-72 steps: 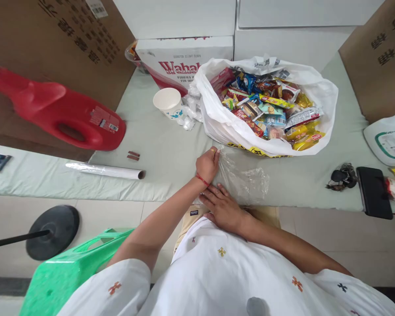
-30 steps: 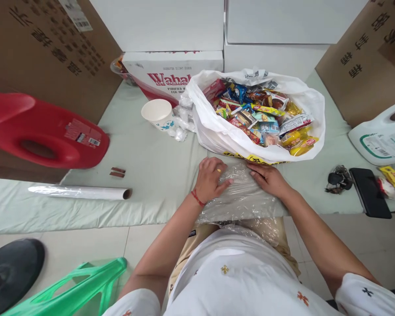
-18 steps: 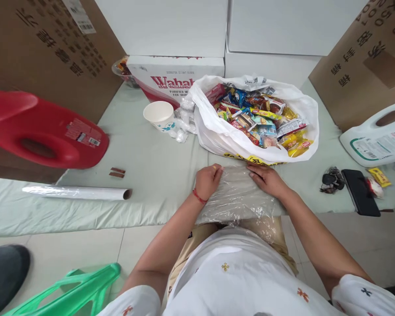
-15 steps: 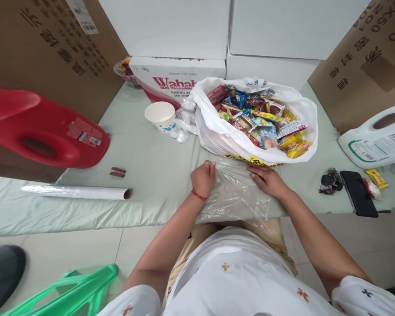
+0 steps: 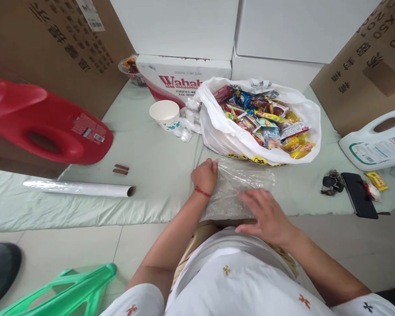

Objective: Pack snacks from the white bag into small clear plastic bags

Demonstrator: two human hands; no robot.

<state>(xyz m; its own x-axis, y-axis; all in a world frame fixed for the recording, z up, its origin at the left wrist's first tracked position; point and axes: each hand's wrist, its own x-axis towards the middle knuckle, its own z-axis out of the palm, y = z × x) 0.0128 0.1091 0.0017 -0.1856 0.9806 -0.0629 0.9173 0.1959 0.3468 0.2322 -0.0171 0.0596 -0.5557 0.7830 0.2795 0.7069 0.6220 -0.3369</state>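
Note:
A crinkled sheet of clear plastic film (image 5: 228, 195) lies flat on the green cloth at the table's front edge. Closed in a fist, my left hand (image 5: 204, 177) grips the film's upper left corner. My right hand (image 5: 266, 215) is open, thumb and fingers apart and slightly blurred, over the film's lower right part; whether it touches the film I cannot tell. Just beyond the film stands a white plastic bag (image 5: 217, 127), its top wide and full of small wrapped snacks (image 5: 266, 120).
Left are a paper cup (image 5: 164, 115), several film-wrapped bundles (image 5: 191, 116), a film roll (image 5: 79, 188), brown strips (image 5: 121, 169) and a red jug (image 5: 52, 127). Right are keys (image 5: 332, 183), a phone (image 5: 358, 195) and a white jug (image 5: 375, 145). Boxes (image 5: 184, 74) line the back.
My right hand has let go of the film's upper right edge and moved down toward me, fingers spreading. My left hand keeps its grip at the corner.

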